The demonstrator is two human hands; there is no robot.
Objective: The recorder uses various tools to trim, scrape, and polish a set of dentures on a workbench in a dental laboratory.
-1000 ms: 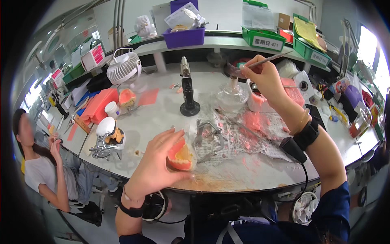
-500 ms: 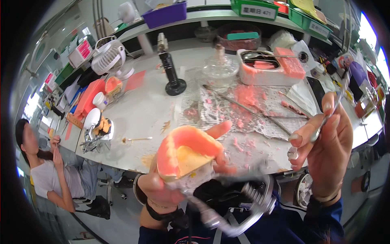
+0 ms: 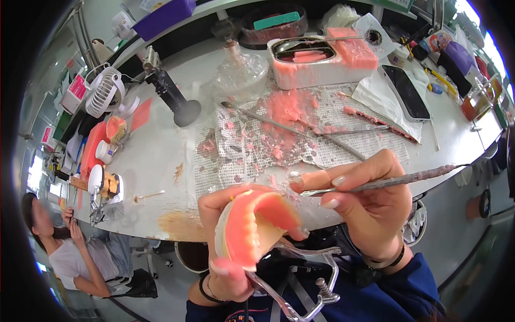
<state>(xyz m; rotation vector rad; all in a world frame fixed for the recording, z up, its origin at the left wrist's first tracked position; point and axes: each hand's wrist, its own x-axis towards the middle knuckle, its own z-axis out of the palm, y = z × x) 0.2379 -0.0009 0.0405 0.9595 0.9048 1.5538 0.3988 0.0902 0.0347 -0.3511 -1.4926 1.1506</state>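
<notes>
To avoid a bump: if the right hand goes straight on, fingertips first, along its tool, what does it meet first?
Probably the pink dental model in the left hand, though depth is unclear.

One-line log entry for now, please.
left hand: holding pink denture model | right hand: holding metal tool | table: pink scraps on printed paper

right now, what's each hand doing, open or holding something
Left hand: closed around the pink-and-cream dental model.
Right hand: closed, holding a slim metal tool.

Free tabletop (image 3: 155, 155) left, torch (image 3: 170, 95) beyond
</notes>
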